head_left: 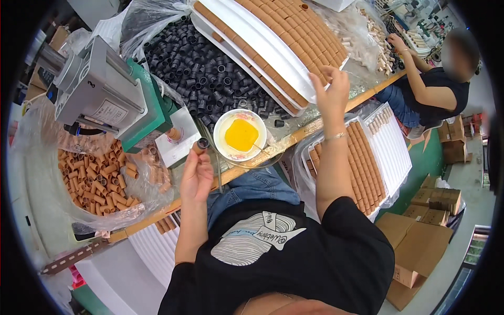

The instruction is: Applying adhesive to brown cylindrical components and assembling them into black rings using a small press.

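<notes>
My left hand (197, 177) is raised in front of the table edge, its fingers closed on a short brown tube (199, 145) that shows a black ring at its upper end. My right hand (334, 95) reaches to the near end of a white tray (252, 39) filled with rows of brown tubes. Its thumb and fingers pinch about a tube at the tray's end, partly hidden by the fingers. Between the hands stands a patterned bowl (223, 126) of yellow liquid (241, 135) with a thin stick in it.
A grey and green press (113, 94) stands at the left over a white block (181, 144). Black rings (205, 79) lie heaped behind the bowl; loose brown tubes (100, 181) fill a bag at left. Another tray (391, 152) sits at right, near a co-worker (441, 92) and cardboard boxes (415, 244).
</notes>
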A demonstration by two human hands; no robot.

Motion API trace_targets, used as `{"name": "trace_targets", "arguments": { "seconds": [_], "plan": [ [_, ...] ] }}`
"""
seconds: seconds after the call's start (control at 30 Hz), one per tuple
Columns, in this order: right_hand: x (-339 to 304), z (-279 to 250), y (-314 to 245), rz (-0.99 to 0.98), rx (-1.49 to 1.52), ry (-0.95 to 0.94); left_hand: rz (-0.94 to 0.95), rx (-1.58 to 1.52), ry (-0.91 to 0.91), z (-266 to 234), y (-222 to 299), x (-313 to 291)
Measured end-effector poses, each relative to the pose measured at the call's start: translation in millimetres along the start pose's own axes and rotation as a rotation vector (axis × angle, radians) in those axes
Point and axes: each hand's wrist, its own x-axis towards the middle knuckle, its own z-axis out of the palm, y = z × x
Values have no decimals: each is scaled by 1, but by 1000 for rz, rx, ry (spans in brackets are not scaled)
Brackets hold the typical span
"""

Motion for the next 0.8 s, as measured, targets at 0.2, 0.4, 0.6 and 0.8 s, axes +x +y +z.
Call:
{"name": "trace_targets", "arguments": {
  "seconds": [0.2,0.4,0.6,0.8],
  "plan": [
    [15,5,49,95,-31,-178,41,73,73,2,2,-3],
    [1,-11,29,37,-166,-53,207,275,104,13,11,-5],
    [-12,-26,-53,92,145,-255,370,534,154,19,13,-9],
    [-78,30,-141,-449,644,-581,533,912,158,30,16,-17]
  ]
}}
